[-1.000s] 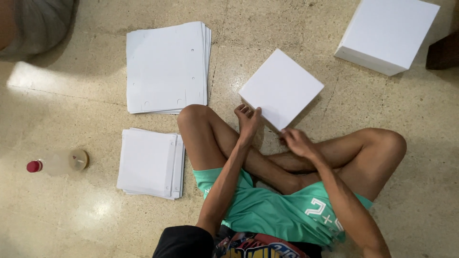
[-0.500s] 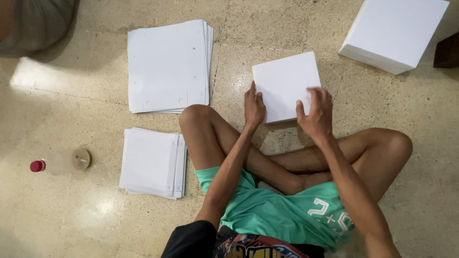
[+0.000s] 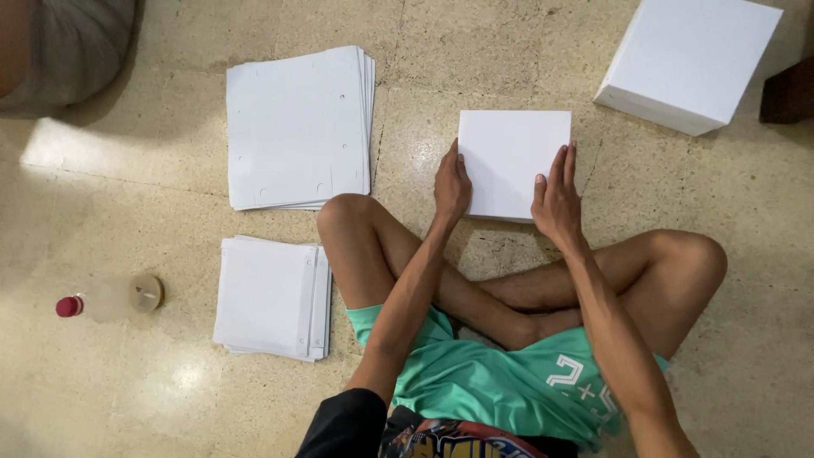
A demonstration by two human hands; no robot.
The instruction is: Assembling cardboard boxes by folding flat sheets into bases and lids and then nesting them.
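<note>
There are two stacks of flat white card sheets on the floor: one big stack [image 3: 297,127] and one smaller stack [image 3: 271,297]. There is one single white square card [image 3: 513,161] lying flat. There is one big white box [image 3: 687,59]. There is one clear plastic bottle with a red cap [image 3: 106,298]. Two bare hands are out, one left hand [image 3: 452,185] and one right hand [image 3: 557,202].

One head-worn camera looks almost straight down (there is no second view) from close above the seated person's crossed legs onto the speckled beige stone floor [image 3: 127,399].
</note>
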